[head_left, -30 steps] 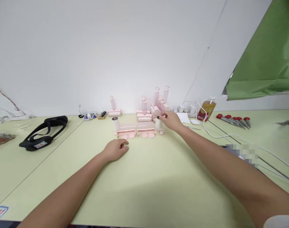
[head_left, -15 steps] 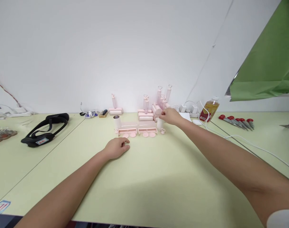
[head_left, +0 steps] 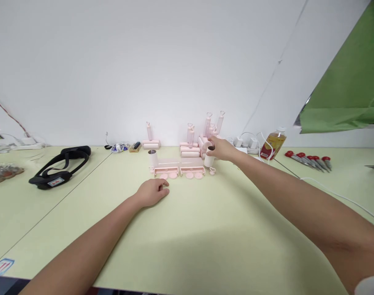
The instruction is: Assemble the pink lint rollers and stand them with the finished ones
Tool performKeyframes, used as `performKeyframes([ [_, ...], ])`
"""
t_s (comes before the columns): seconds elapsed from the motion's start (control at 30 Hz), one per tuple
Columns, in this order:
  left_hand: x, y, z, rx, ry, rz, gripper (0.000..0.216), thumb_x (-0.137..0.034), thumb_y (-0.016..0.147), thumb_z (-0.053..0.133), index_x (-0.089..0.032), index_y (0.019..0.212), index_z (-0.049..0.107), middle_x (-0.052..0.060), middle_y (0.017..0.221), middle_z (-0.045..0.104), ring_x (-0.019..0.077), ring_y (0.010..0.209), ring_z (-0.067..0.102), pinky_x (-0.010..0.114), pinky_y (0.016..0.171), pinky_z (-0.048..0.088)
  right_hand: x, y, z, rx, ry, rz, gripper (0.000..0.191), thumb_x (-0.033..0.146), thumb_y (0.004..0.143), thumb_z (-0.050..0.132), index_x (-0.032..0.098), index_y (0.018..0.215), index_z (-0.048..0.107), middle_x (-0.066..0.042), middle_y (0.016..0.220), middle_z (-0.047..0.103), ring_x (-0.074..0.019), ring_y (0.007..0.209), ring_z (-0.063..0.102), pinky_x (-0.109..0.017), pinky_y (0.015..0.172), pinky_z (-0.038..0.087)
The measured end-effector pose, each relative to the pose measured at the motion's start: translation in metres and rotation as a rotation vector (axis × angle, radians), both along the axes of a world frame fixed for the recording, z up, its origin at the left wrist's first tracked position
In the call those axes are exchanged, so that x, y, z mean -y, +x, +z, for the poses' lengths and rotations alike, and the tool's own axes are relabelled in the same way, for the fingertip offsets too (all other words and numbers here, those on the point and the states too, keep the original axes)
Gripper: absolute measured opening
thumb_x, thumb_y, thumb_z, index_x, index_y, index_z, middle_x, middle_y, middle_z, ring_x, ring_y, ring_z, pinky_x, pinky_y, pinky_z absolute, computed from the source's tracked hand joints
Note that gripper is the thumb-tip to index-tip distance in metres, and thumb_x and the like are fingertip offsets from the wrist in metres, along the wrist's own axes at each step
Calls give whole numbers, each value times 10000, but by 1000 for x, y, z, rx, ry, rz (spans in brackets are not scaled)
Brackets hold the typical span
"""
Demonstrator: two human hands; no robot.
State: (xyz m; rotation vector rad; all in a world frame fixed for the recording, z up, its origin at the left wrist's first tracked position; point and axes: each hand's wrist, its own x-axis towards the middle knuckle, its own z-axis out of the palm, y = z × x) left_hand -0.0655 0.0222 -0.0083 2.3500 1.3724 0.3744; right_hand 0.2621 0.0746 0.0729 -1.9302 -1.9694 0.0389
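I couldn't tell whether the right hand (head_left: 222,149), fingers part-curled, gripped the white cylinder (head_left: 208,162), its top hidden behind them. The left hand (head_left: 150,192) lay empty, loosely curled, on the smooth table (head_left: 187,237).

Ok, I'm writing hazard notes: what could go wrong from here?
The right hand, at an upright white roll, could tip it. The slim pink tubes standing behind that hand might topple if brushed. The small pink discs near the left hand could be knocked out of place.
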Motion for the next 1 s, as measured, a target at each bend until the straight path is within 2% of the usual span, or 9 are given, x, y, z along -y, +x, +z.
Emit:
performKeyframes([
  [0.27,-1,-1,-1,-6,3,-2,332,-444,832,502,-239,1032,670,7,775,658,186,722,598,265,595,379,16,0,61,-48,118,21,636,330,699,737,212,1286,522,-102,1036,679,-225,806,603,-295,650,434],
  [0.4,1,2,-3,116,18,3,366,-441,850,492,-209,1085,652,14,789,643,169,685,572,277,632,420,46,-15,84,-321,303,118,535,366,745,719,216,1225,539,-83,1019,651,-179,736,583,-292,602,458],
  [0.5,11,10,0,281,83,-16,457,-406,865,501,-214,1279,529,43,1006,638,153,724,569,285,685,459,73,-45,61,-769,233,190,392,422,793,671,201,1091,545,-14,749,604,-114,534,524,-241,477,426],
  [0.6,26,20,5,395,211,-136,673,-412,821,604,-249,1421,346,99,1294,530,215,1011,558,327,812,481,98,-82,4,-1164,-117,266,354,516,809,622,205,937,514,40,569,513,-97,425,464,-208,383,376],
  [0.7,37,26,8,469,379,-346,648,-446,776,673,-221,1336,435,130,1320,518,279,1209,468,414,997,412,113,-106,-52,-1281,-369,248,357,555,843,554,209,903,488,55,536,481,-97,415,451,-194,375,356],
  [0.73,40,27,9,484,404,-401,587,-453,774,674,-215,1275,483,127,1279,549,280,1204,479,422,1019,396,115,-108,-66,-1218,-398,272,377,582,880,467,206,896,491,36,561,512,-111,437,480,-209,394,378],
  [0.8,43,27,10,503,387,-431,477,-456,783,661,-209,1172,535,109,1188,601,261,1133,533,401,999,414,115,-104,-82,-918,-235,311,375,547,921,390,200,884,530,-12,659,594,-150,545,558,-261,491,447],
  [0.9,43,23,13,467,283,-338,372,-469,799,633,-199,1046,566,80,1051,628,222,964,585,341,870,466,106,-83,-89,-361,57,340,236,340,874,529,187,1044,587,-109,1143,629,-245,1023,586,-365,848,455],
  [1.0,39,19,14,379,210,-260,363,-495,791,630,-200,997,580,55,964,615,202,865,570,310,781,459,96,-66,-90,-111,4,222,356,261,877,495,164,1216,541,-136,1296,558,-277,1133,540,-371,883,420],
])
